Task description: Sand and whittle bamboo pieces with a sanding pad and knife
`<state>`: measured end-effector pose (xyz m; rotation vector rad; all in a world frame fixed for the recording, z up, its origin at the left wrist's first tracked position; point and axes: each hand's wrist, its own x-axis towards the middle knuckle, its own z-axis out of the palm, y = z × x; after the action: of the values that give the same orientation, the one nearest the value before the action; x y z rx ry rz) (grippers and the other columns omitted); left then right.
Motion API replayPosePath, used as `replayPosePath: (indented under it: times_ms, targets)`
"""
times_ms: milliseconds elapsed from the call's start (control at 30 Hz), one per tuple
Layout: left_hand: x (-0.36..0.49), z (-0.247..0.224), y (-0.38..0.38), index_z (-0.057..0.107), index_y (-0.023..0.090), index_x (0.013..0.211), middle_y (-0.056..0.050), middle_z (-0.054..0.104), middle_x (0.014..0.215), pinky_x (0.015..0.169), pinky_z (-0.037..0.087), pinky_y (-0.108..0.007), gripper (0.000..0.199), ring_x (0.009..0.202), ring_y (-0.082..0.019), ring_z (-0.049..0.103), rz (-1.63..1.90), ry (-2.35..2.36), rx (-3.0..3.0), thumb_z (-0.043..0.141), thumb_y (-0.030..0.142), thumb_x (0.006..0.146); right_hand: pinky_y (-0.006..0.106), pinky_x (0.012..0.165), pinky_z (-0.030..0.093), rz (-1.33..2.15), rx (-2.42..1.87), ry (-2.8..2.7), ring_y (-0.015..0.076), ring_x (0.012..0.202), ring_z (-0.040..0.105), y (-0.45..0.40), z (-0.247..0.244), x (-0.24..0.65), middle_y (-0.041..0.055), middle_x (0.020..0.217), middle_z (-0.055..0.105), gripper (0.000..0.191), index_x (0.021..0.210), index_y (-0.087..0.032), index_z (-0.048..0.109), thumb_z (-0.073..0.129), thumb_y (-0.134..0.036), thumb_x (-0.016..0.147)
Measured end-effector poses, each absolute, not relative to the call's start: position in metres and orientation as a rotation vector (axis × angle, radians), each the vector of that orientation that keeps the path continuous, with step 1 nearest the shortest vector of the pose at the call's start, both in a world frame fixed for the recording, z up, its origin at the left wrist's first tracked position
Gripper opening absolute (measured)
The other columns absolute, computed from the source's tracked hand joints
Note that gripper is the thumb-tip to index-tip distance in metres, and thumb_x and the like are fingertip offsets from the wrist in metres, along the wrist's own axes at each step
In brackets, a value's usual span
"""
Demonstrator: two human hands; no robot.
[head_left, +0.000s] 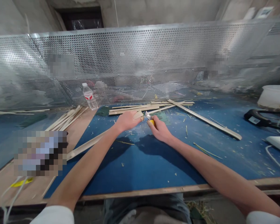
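Forearms in pale sleeves (54,214) come in at 7 and 5 o'clock, jeans (147,203) at 6. Clock read from picture centre.

Left hand (128,120): closed, fingers curled over the held strip (84,149), a pale wood-like length. Its near end pokes out at the fingertips close to centre; the rest passes behind the left forearm, out to 8 o'clock. Right hand (160,130): closed round the yellow grip of a cutter knife (152,122), blade out, aimed at 11 o'clock. Blade is just beside the strip's end; contact can't be told.

Tabletop (135,171): blue surface, scattered bits. Loose strips (130,109) piled flat just beyond the hands, from 9 round to 2 o'clock. Long strip (207,119) lies slanted, 2 down to between 3 and 4. Thin greenish slivers (206,151) at 4.

Strip bundle (65,119) at 9, on the bare brown part. Clear bottle (91,99), upright with slight lean, red-and-white label, at 10. Pixelated object (42,152) at 8, yellow piece (22,182) and white cables (14,196) near it.

At 3: white tub (274,96), black curved item (256,119) in front. White device (278,143) with cord, between 3 and 4. Perforated metal screen (140,43) across 12.
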<state>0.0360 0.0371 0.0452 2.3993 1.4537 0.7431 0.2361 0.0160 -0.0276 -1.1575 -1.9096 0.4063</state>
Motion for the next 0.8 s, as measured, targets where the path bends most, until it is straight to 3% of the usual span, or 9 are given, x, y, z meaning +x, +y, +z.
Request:
replayPosePath:
  times_ms: [233,500,800]
  targets:
    - [0.037,0.059,0.029,0.048,0.020,0.065,0.004,0.049,0.062,0.056,0.029,-0.028,0.027,0.059,-0.012,0.042,0.658,1.344,2.327,0.059,0.040,0.079,0.027,0.057,0.029,0.484,-1.007,-1.973,0.0147,0.054,0.043,0.013,-0.028,0.234,-0.0055,0.060,0.048,0.028,0.085,-0.026,0.041,0.038,-0.049,0.100]
    - [0.038,0.056,0.029,0.043,0.020,0.063,0.004,0.042,0.062,0.056,0.026,-0.028,0.047,0.061,-0.012,0.036,0.638,1.279,2.332,0.062,0.060,0.078,0.027,0.056,0.027,0.472,-0.993,-1.965,0.0144,0.053,0.041,0.014,-0.030,0.235,-0.0063,0.059,0.044,0.029,0.082,-0.026,0.038,0.038,-0.048,0.100]
    - [0.040,0.050,0.030,0.038,0.020,0.062,0.004,0.042,0.061,0.057,0.024,-0.028,0.052,0.061,-0.012,0.036,0.730,1.320,2.335,0.063,0.064,0.077,0.028,0.057,0.027,0.443,-1.047,-2.013,0.0154,0.054,0.043,0.016,-0.030,0.237,-0.0047,0.059,0.046,0.030,0.080,-0.027,0.037,0.034,-0.049,0.100]
